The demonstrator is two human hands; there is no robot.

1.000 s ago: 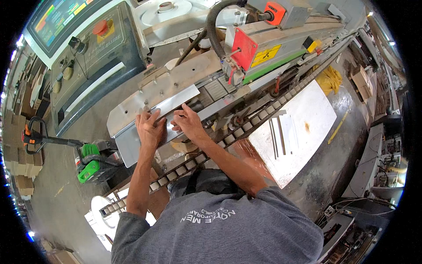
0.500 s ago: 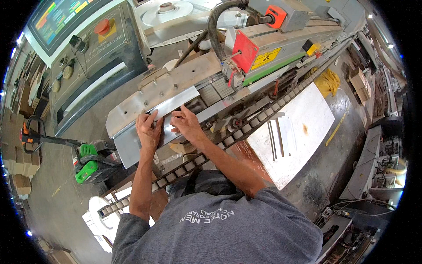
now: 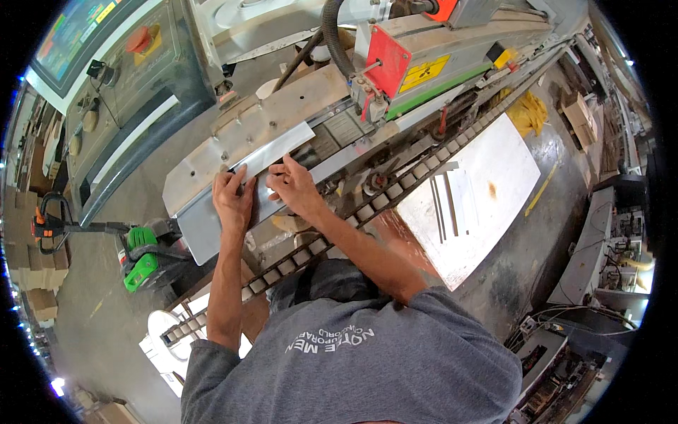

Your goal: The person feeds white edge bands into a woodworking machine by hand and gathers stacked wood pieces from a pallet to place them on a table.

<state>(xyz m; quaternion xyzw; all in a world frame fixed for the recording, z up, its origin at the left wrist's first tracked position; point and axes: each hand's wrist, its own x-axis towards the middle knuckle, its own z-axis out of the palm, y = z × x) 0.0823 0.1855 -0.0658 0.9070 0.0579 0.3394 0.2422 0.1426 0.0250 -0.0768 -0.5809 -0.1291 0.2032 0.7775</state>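
Observation:
A narrow, glossy pale strip lies along the metal bed of a long edge-working machine. My left hand is at the strip's near-left end, its fingers bent and closed on the strip's edge. Just to the right, my right hand is held with curled fingers close to the strip's near side. Whatever its fingertips hold is too small or hidden to make out. Under both hands runs the smooth grey metal infeed plate. Beyond the strip is a drilled metal guide plate with several bolts.
A control panel with a red stop button stands at the upper left. The machine's red end plate and hose rise ahead. A roller chain track crosses before me. A white board carries thin strips; a green-and-black pallet truck stands left.
The whole view has shifted slightly, moving the machine up and left in the picture. Both hands stay at nearly the same place along the strip, with small finger movements.

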